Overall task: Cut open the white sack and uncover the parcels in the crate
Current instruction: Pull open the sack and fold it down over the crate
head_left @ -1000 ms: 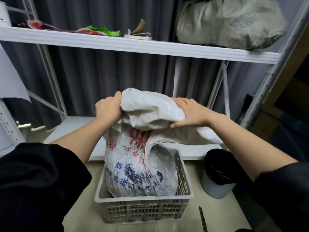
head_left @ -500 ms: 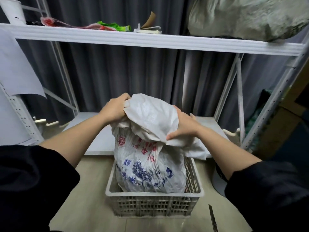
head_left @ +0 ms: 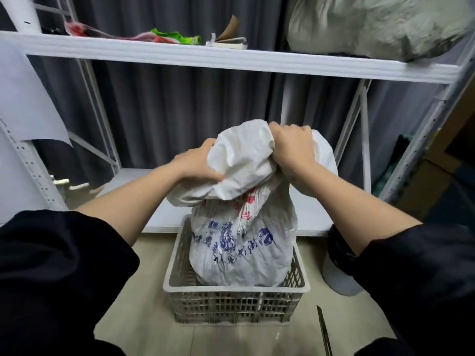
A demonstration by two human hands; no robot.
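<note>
The white sack (head_left: 244, 242) sits upright in the grey crate (head_left: 236, 301) on the floor, top bunched up. The left hand (head_left: 198, 163) and right hand (head_left: 293, 150) are both clamped on that bunched top, and a knife (head_left: 324, 330) lies just right of the crate.

The white sack (head_left: 241, 242) fills the crate (head_left: 236, 289), seemingly leaving narrow side gaps.

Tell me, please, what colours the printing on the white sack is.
Blue lettering low on the white sack, red marks above it, seen in the head view.
</note>
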